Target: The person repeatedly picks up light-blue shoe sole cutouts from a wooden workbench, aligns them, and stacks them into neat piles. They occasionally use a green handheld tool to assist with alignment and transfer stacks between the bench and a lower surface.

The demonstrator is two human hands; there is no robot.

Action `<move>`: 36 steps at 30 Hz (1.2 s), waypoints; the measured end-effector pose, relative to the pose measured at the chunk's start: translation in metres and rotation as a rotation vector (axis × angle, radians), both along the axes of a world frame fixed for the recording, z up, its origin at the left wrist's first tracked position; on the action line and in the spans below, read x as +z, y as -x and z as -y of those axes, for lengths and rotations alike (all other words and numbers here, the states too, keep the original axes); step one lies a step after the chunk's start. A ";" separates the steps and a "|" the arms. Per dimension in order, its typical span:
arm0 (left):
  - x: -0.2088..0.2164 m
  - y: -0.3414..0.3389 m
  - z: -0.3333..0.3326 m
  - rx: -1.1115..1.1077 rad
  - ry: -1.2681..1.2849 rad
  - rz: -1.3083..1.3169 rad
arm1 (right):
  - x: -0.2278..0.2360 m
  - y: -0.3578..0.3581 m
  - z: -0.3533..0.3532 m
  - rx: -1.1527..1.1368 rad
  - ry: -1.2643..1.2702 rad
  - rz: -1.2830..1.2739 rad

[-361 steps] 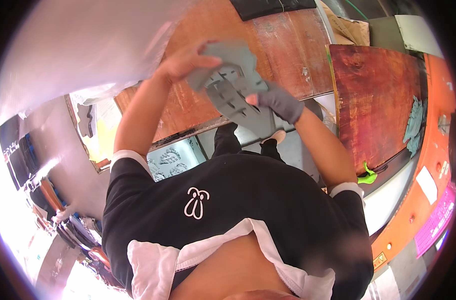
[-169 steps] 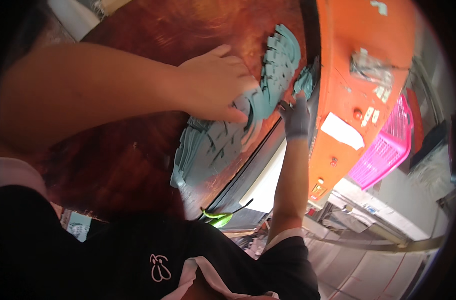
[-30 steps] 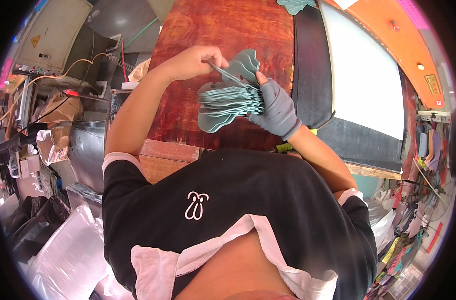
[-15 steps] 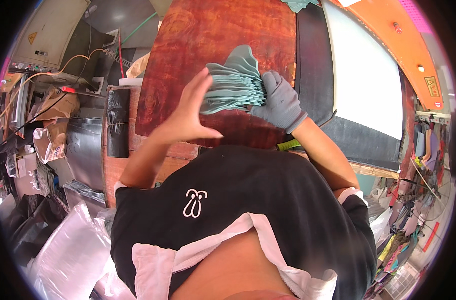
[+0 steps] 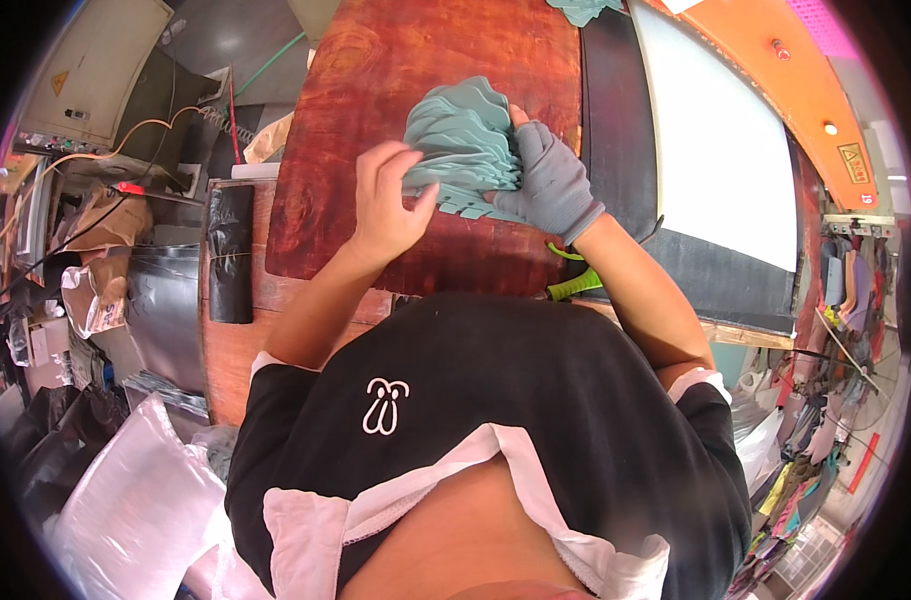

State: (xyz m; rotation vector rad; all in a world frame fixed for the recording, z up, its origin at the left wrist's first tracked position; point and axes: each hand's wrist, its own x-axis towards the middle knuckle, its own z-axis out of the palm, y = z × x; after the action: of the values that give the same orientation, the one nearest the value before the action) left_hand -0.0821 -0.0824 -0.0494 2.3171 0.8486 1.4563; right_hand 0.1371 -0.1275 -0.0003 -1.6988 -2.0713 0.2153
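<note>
A thick stack of thin, wavy-edged teal sheets (image 5: 462,135) is held over the reddish-brown wooden board (image 5: 345,235). The sheets are fanned and bent, with small tabs along the near edge. My right hand (image 5: 553,185), in a grey glove with bare fingertips, grips the stack's right side. At the left edge, the curled fingers and thumb of my bare left hand (image 5: 390,198) close on the sheets. The exact contact of the left fingertips is partly hidden.
A lime-green handle (image 5: 575,284) lies by the board's near right edge. White and black panels (image 5: 720,140) and an orange machine beam (image 5: 785,60) stand to the right. A black roll (image 5: 231,250) lies at left. More teal pieces (image 5: 585,10) rest at the far edge.
My left hand has moved from spread fingers to curled ones at the stack's left edge. The stack has tipped, showing more of its upper faces. The right hand keeps its grip.
</note>
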 end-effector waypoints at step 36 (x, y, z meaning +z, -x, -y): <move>0.039 0.025 -0.034 -0.242 0.596 -0.393 | -0.004 0.000 0.002 0.031 -0.083 0.016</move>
State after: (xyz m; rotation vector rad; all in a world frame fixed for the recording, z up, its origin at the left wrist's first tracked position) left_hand -0.1069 -0.0482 -0.0102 2.1506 0.9031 0.5470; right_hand 0.1374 -0.1293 -0.0042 -1.6257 -2.0894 0.1244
